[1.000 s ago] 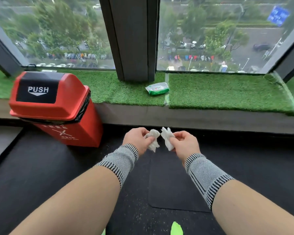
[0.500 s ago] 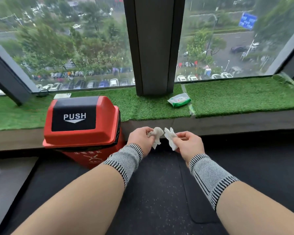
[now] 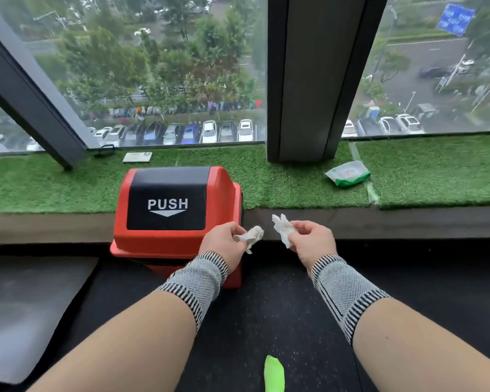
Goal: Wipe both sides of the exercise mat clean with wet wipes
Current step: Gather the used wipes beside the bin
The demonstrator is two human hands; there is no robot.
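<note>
My left hand grips a crumpled white wet wipe just in front of the right side of the red bin. My right hand pinches a second crumpled white wipe; a small gap separates the two wipes. Both hands hover above the black speckled floor. A dark grey mat lies flat at the lower left. A green-and-white wet-wipe pack rests on the grass ledge to the right of the pillar.
A red swing-lid bin marked PUSH stands against the ledge, left of my hands. Artificial grass covers the window ledge; a dark pillar splits the windows. A small flat card lies behind the bin. A bright green tip shows at the bottom.
The view has swung left, so the red bin now sits close to my left hand. My hands have drawn slightly apart, each still holding its wipe.
</note>
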